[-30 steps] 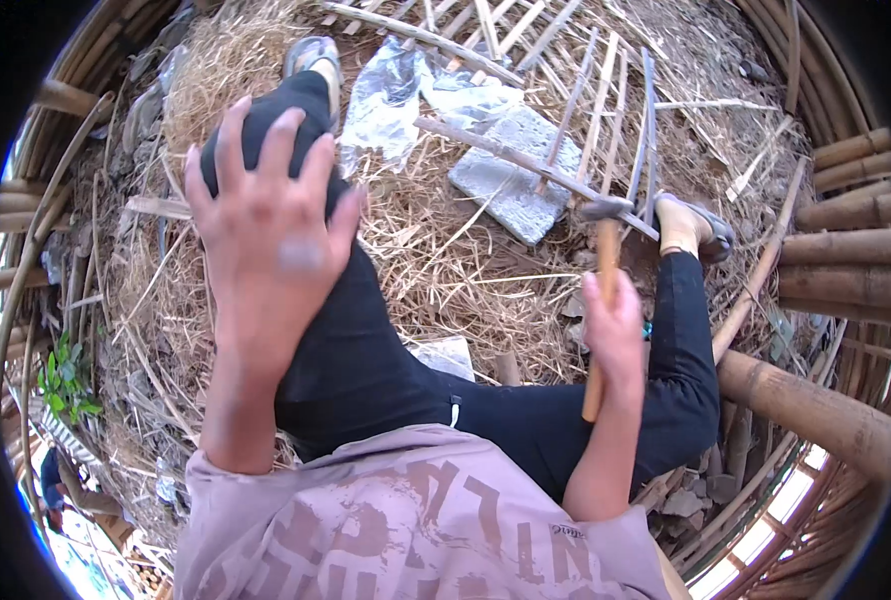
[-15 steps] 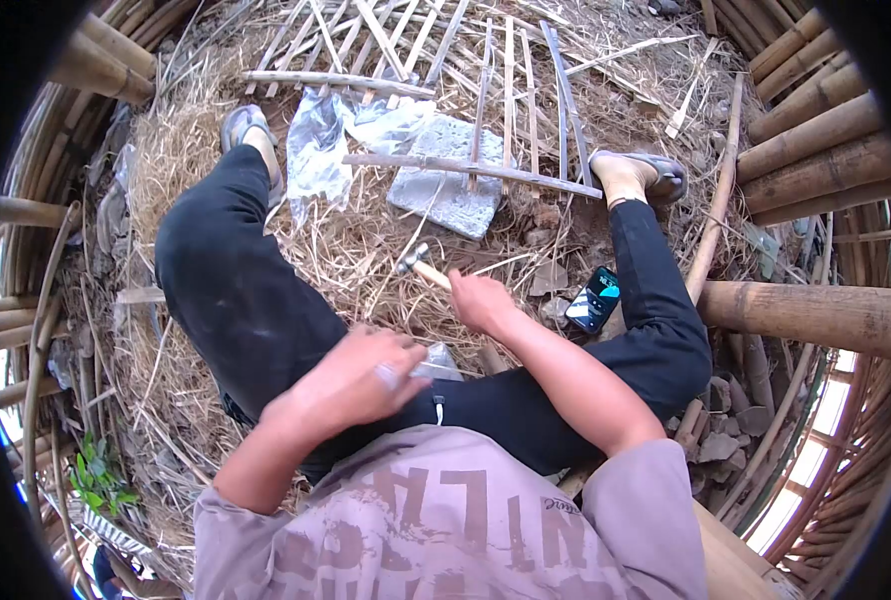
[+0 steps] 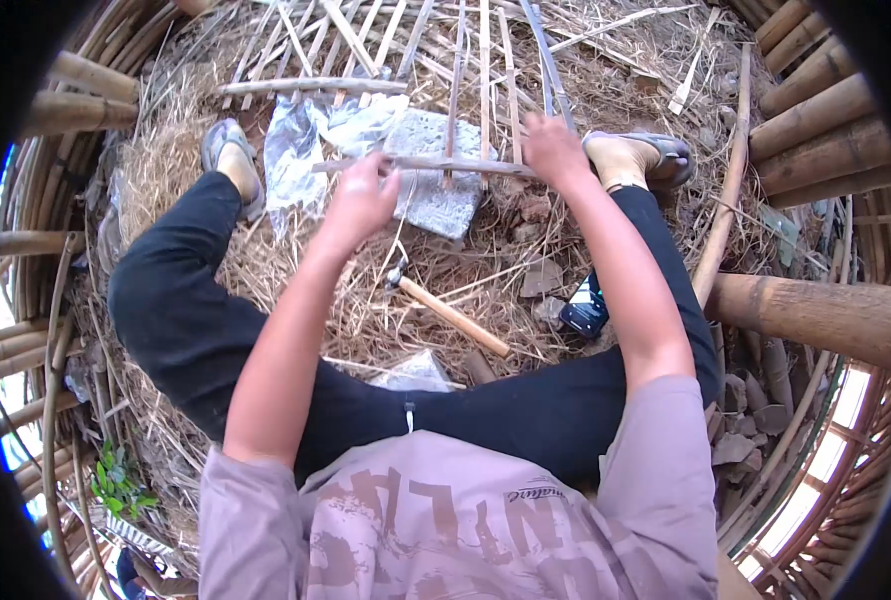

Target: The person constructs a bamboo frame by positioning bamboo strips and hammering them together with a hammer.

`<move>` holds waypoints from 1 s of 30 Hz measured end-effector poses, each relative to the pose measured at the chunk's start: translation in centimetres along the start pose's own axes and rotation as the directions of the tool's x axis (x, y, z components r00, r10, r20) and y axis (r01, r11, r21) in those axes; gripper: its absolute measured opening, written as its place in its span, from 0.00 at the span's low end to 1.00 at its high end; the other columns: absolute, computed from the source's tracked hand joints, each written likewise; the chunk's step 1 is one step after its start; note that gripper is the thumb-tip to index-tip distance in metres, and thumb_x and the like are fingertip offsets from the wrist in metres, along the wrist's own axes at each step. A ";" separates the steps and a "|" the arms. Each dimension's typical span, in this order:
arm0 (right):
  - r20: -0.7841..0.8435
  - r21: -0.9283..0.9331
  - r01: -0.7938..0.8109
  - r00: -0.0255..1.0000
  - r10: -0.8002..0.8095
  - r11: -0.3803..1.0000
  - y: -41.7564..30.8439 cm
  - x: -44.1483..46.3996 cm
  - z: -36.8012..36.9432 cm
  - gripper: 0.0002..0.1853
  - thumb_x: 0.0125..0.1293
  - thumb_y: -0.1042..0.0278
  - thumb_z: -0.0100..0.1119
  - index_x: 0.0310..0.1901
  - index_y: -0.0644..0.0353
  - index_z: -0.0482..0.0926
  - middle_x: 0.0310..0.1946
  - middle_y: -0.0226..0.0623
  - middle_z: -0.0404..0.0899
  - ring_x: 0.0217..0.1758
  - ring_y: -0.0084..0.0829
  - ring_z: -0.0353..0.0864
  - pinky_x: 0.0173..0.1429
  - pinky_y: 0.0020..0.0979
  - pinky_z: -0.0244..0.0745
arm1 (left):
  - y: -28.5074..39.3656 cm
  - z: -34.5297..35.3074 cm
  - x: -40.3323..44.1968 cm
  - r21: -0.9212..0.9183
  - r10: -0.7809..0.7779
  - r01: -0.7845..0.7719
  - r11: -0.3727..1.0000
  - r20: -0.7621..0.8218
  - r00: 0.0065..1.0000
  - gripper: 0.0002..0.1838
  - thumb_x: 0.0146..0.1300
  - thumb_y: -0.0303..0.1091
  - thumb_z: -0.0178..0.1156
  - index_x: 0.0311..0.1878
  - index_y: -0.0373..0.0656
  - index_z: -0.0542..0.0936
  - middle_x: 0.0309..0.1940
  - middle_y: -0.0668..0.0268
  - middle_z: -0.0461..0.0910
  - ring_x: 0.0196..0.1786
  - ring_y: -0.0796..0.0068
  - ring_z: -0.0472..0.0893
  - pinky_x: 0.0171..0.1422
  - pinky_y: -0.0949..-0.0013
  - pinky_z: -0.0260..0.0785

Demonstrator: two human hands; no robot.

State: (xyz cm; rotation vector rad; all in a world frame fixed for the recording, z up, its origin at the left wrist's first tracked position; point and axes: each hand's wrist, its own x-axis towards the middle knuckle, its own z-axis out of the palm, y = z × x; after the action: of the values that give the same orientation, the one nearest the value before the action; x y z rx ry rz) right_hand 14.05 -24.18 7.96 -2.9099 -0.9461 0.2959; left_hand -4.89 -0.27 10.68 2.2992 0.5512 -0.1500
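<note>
The slatted bamboo frame (image 3: 486, 90) lies above the straw-covered ground (image 3: 356, 315), with its near part over the stone slab (image 3: 436, 205). Its crosspiece (image 3: 446, 164) runs from side to side across the middle of the slab and projects past the slab's left and right edges. The near ends of two slats extend slightly beyond the crosspiece.

The left hand (image 3: 364, 198) is at the left portion of the crosspiece, outside the slab's left edge. Its fingers are bent and slightly parted; motion blur obscures the fingertips, and a closed pinch cannot be confirmed. The right hand (image 3: 554, 152) is at the right end of the crosspiece, beside the curved slat (image 3: 549, 60). Its fingers are bent; the grip cannot be determined.

The hammer (image 3: 453, 315) rests on the straw, clear of both hands. Its head points toward the slab's near edge; its handle slants toward the person's legs. The phone (image 3: 586, 306) lies beside the right leg (image 3: 656, 240). The plastic sheet (image 3: 294, 150) is located at the slab's left edge. A second slatted piece (image 3: 311, 85) lies beyond the sheet. A bamboo pole (image 3: 806, 315) is positioned at the right side.
</note>
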 end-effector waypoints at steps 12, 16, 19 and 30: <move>-0.211 0.071 -0.363 0.905 0.370 0.929 7.6 2.2 6.5 0.12 0.71 0.66 0.44 0.51 0.59 0.74 0.43 0.47 0.85 0.54 0.45 0.82 0.60 0.48 0.71 | -6.4 3.0 7.4 0.783 0.213 -0.294 0.549 0.209 0.954 0.27 0.61 0.26 0.54 0.66 0.43 0.67 0.45 0.56 0.83 0.51 0.55 0.83 0.64 0.38 0.65; -0.292 0.223 -0.343 0.869 0.399 0.912 7.8 2.3 6.6 0.14 0.71 0.65 0.46 0.51 0.60 0.75 0.44 0.50 0.84 0.54 0.47 0.81 0.60 0.48 0.71 | -6.0 2.3 8.1 0.729 0.283 -0.375 0.572 0.254 0.925 0.13 0.66 0.26 0.50 0.53 0.41 0.73 0.34 0.51 0.84 0.42 0.49 0.85 0.47 0.47 0.77; -0.371 0.371 -0.300 0.820 0.436 0.879 8.2 2.4 6.8 0.19 0.70 0.65 0.48 0.58 0.63 0.74 0.45 0.53 0.83 0.54 0.50 0.81 0.60 0.49 0.72 | -5.2 1.9 7.8 0.739 0.310 -0.418 0.528 0.290 0.905 0.09 0.68 0.26 0.48 0.47 0.40 0.76 0.33 0.50 0.84 0.40 0.49 0.85 0.42 0.51 0.78; -0.299 0.687 -0.241 0.766 0.569 0.686 8.5 3.7 4.9 0.27 0.65 0.69 0.54 0.67 0.63 0.72 0.52 0.57 0.81 0.57 0.51 0.82 0.65 0.41 0.73 | -3.4 -3.4 7.0 0.800 0.389 -0.405 0.442 0.235 0.891 0.09 0.63 0.24 0.52 0.45 0.44 0.77 0.32 0.54 0.84 0.40 0.53 0.86 0.43 0.53 0.79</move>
State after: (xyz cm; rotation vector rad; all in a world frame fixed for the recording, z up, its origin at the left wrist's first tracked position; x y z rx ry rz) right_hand 20.85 -28.90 1.48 -2.3338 -0.0366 -0.1222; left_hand -0.22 6.61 8.99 3.3081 -0.1936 -0.2371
